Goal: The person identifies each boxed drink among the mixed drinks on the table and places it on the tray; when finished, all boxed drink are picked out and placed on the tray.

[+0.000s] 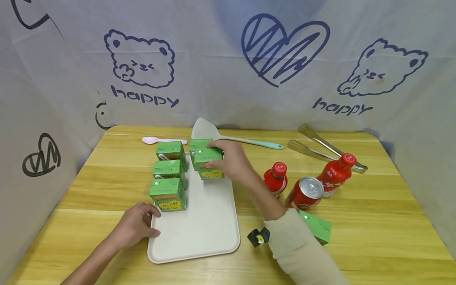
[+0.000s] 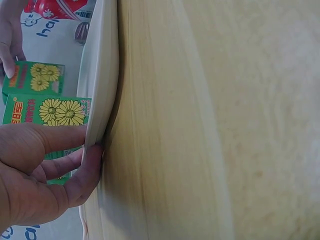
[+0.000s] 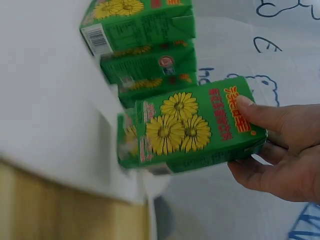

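Note:
My right hand [image 1: 233,160] pinches a green drink carton with yellow flowers [image 1: 211,170] between thumb and fingers. In the right wrist view this carton [image 3: 185,125] is held by its top end, just in front of another green carton [image 3: 126,142]. Beneath them lies a white tray [image 1: 206,225], which carries a column of three like cartons [image 1: 168,194] along its left side. At the tray's left edge my left hand [image 1: 137,223] grips the rim; in the left wrist view its fingers and thumb [image 2: 90,175] close on that rim.
Right of the tray stand two red bottles [image 1: 275,180] and a red can [image 1: 306,194]. Another green carton [image 1: 317,227] is partly behind the right sleeve. A pink spoon [image 1: 164,140], a spatula [image 1: 246,140] and metal tongs [image 1: 320,142] lie along the back.

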The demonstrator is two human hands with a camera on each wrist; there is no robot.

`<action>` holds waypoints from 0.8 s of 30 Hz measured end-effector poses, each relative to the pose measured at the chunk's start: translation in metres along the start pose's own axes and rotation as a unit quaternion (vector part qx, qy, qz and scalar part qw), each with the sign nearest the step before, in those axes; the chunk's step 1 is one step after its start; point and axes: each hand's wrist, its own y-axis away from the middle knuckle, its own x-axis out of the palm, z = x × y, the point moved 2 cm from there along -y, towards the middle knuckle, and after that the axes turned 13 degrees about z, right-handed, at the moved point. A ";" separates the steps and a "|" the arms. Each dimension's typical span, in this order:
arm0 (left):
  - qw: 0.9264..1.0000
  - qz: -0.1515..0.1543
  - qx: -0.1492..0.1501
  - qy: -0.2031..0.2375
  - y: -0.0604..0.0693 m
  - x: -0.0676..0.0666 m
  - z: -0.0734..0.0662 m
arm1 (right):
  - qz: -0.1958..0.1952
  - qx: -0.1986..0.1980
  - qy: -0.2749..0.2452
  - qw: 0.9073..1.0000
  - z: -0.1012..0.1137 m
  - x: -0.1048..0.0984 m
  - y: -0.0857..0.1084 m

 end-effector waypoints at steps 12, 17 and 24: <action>1.000 -0.004 0.011 0.007 0.000 0.000 0.002 | 0.027 0.015 -0.018 0.999 -0.007 0.031 -0.011; 1.000 -0.003 0.010 0.007 0.001 0.001 0.002 | 0.033 0.028 -0.014 0.999 -0.010 0.034 -0.014; 1.000 -0.006 0.011 0.006 0.001 0.001 0.003 | 0.067 0.052 0.005 0.996 -0.006 0.034 -0.014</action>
